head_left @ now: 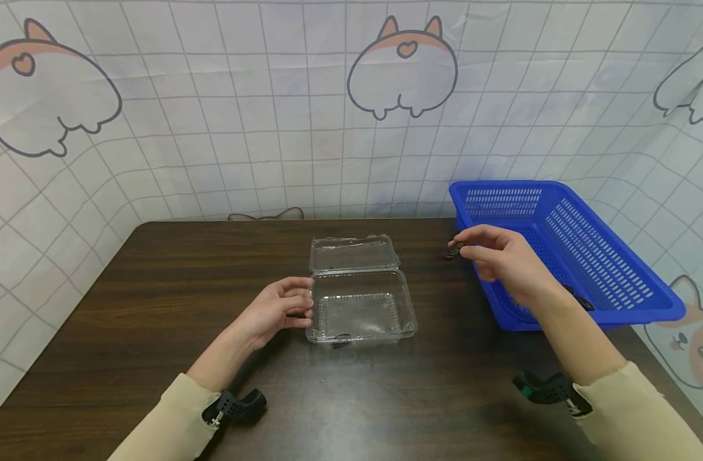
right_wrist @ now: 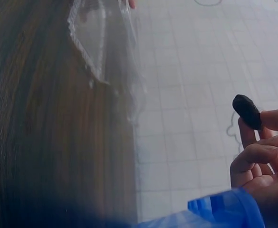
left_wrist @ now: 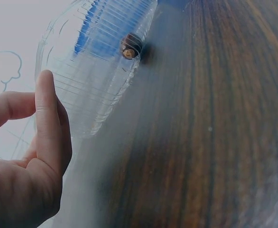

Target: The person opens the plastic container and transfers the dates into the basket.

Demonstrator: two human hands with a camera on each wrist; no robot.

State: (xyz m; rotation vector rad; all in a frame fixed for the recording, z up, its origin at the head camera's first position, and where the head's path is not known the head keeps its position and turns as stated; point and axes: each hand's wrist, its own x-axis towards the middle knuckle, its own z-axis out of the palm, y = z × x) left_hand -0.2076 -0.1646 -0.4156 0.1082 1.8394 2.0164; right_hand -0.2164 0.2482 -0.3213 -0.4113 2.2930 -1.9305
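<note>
A clear plastic clamshell box (head_left: 360, 314) stands on the table with its lid folded back. My left hand (head_left: 279, 310) touches the box's left side with its fingers extended. My right hand (head_left: 504, 259) pinches a dark, oblong dried date (right_wrist: 247, 111) between thumb and fingers, raised beside the left rim of a blue basket (head_left: 611, 240). Another brown date (left_wrist: 131, 46) shows at the box's near edge in the left wrist view; whether it lies inside or against the wall, I cannot tell. More dark dates (head_left: 582, 301) lie in the basket, partly hidden by my right forearm.
The dark wooden table (head_left: 173, 307) ends at a white tiled-pattern cloth (head_left: 259, 115) printed with cartoon animals. A thin brown cord (head_left: 271, 216) lies along the back edge. The basket stands at the right, its rim higher than the box.
</note>
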